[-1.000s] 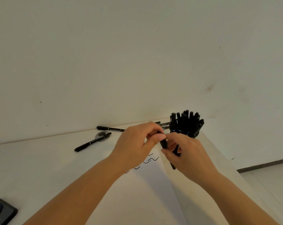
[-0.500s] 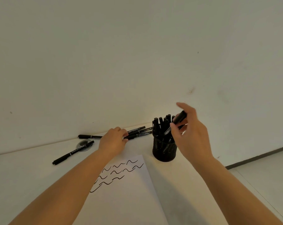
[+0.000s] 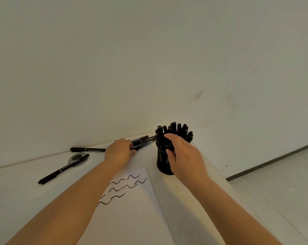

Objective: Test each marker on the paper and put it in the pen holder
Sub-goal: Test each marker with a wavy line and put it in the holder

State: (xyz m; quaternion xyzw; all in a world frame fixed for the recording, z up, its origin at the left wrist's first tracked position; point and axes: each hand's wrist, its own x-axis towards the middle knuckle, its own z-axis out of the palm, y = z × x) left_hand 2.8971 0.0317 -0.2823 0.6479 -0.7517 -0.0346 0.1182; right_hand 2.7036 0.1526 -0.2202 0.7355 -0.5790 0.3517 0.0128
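Nearest on the white worktop [image 3: 17, 200] lies the paper [image 3: 132, 206], marked with wavy black lines. Beyond it, the left hand [image 3: 118, 152] curls its fingers round a marker [image 3: 142, 146] from the loose group by the wall. Right hand [image 3: 183, 156] rests against the full pen holder [image 3: 161, 164], fingers bent among the markers; whether it grips one, I cannot tell.

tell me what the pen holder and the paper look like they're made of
Pen holder: probably black metal mesh, matte; a fine grid pattern shows on its wall. Paper: ordinary thin white sheet, matte, lying flat with black wavy ink lines on it.
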